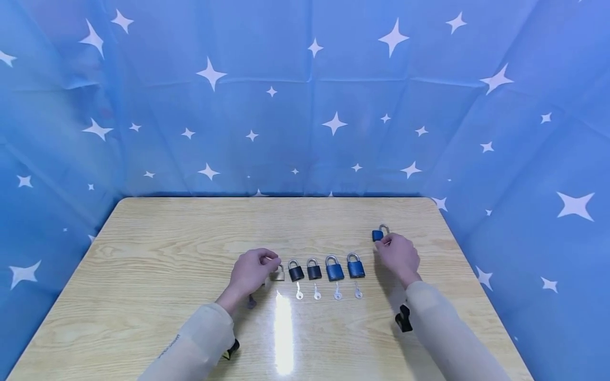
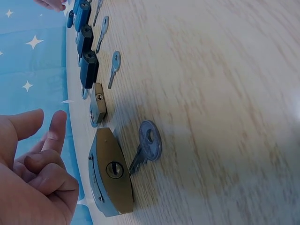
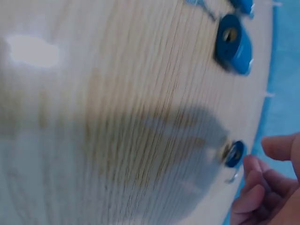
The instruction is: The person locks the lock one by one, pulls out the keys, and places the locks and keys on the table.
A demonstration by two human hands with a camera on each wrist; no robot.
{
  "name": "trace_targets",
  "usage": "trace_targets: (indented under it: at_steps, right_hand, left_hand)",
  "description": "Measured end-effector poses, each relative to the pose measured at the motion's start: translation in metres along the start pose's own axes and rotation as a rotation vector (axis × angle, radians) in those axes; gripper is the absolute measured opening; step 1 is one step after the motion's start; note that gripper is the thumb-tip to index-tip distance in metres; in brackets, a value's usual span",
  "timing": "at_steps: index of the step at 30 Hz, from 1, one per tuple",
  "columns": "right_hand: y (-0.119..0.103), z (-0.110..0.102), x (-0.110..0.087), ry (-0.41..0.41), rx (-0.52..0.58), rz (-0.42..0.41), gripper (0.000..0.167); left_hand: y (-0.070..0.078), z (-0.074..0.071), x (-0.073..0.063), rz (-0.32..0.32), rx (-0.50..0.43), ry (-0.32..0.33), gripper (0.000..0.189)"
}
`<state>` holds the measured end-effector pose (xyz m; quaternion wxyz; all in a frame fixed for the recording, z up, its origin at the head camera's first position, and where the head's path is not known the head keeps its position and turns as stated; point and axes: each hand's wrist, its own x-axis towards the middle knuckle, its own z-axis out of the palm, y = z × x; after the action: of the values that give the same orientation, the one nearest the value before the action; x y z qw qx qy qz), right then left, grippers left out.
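Observation:
My left hand (image 1: 252,271) is by the left end of a padlock row and holds nothing; its thumb and index finger are apart. Closest to it are a large brass padlock (image 2: 111,173) with a key (image 2: 150,140) beside it, and a small brass padlock (image 1: 278,274). In the head view the left hand covers most of the large one. My right hand (image 1: 399,257) is beside a small blue padlock (image 1: 377,235) with its shackle open, away from the row. In the blurred right wrist view, thumb and fingers are close to this padlock but not round it; contact is unclear.
Black padlocks (image 1: 314,271) and larger blue padlocks (image 1: 335,272) continue the row on the wooden table (image 1: 190,227). Loose keys (image 1: 317,292) lie in front of them. A blue star-patterned curtain (image 1: 286,106) hangs behind and at both sides.

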<state>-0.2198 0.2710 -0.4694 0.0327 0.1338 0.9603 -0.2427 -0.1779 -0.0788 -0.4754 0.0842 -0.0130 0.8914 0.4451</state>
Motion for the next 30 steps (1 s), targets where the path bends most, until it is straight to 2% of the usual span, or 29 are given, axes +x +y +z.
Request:
trace_targets:
  at_steps: [9, 18, 25, 30]
  right_hand:
    - [0.011, 0.006, 0.025, 0.037, -0.06, 0.09, 0.038]
    - [0.009, 0.012, 0.029, 0.055, -0.001, 0.126, 0.037]
    - [0.005, 0.01, 0.029, -0.017, 0.061, 0.144, 0.034]
    - [0.004, 0.011, 0.03, -0.075, 0.074, 0.112, 0.041]
  left_hand:
    - [0.003, 0.004, -0.001, 0.011, -0.01, -0.009, 0.022]
    - [0.001, 0.007, 0.0, 0.023, 0.008, 0.0, 0.021]
    - [-0.002, 0.007, 0.001, 0.02, 0.012, 0.008, 0.02]
    - [-0.002, 0.008, 0.001, 0.023, 0.005, -0.003, 0.02]
